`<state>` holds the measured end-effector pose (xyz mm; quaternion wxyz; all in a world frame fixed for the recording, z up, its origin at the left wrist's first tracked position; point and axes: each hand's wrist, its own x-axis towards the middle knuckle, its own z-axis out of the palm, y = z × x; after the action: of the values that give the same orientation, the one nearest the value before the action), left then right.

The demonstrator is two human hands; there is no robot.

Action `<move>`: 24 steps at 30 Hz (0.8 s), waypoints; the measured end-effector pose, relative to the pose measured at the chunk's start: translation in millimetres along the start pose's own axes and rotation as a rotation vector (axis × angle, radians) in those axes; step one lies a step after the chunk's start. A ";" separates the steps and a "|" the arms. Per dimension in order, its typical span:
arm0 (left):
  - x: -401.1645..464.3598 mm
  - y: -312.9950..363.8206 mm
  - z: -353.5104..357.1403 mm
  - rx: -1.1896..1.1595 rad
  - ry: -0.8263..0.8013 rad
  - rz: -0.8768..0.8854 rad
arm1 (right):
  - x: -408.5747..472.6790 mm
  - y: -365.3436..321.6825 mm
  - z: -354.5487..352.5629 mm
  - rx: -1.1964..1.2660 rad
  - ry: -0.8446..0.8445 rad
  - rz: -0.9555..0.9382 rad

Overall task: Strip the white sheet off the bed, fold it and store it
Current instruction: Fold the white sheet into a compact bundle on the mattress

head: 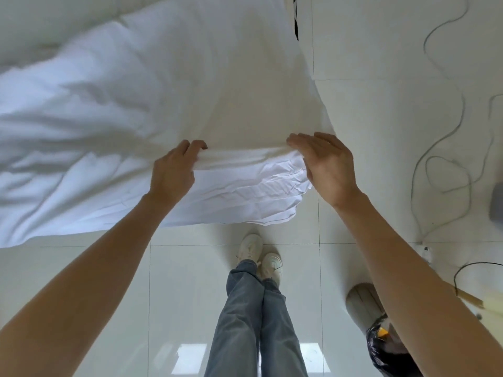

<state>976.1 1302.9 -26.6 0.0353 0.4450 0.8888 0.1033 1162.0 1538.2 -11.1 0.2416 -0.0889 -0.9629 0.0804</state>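
At the bed corner, head view. Item: white sheet point(168, 104), spread rumpled over the bed point(68, 14), its near edge drooping off the side above the tiled floor point(190, 281). A crumpled, creased part of it hangs at the corner between the two hands.

Left hand point(174, 170): fingers curled over a gathered ridge of the sheet, gripping it. Right hand point(324, 164): flat, fingers straight and together, laid against the sheet's corner edge; holding nothing that can be seen.

Progress, as judged: stripping is in its early part. The corner appears lifted or loosened, while most of the sheet lies on the mattress. Folding not begun; storing not begun; no storage place is visible.

Also present: the person's legs in grey trousers and pale shoes point(258, 257) standing just beside the hanging edge; loose cables point(446, 148) trailing over the floor to the right; a dark bag point(386, 346) and a pale ribbed object near the right forearm.
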 end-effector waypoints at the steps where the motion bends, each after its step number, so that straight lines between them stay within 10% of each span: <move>1: -3.6 4.2 -1.4 -0.038 -0.007 0.030 | -10.6 1.7 -4.6 -0.025 0.000 -0.003; 19: -94.0 33.5 77.8 -0.187 -0.639 0.030 | -128.2 0.9 49.1 0.069 -0.563 0.245; 24: -112.4 22.6 15.7 -0.357 -0.340 -0.201 | -48.1 -54.0 20.9 0.142 -0.408 0.129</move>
<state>1063.9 1228.8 -40.3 0.2721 0.3520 0.8777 0.1781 1186.5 1473.2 -40.2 0.0416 -0.1148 -0.9762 0.1794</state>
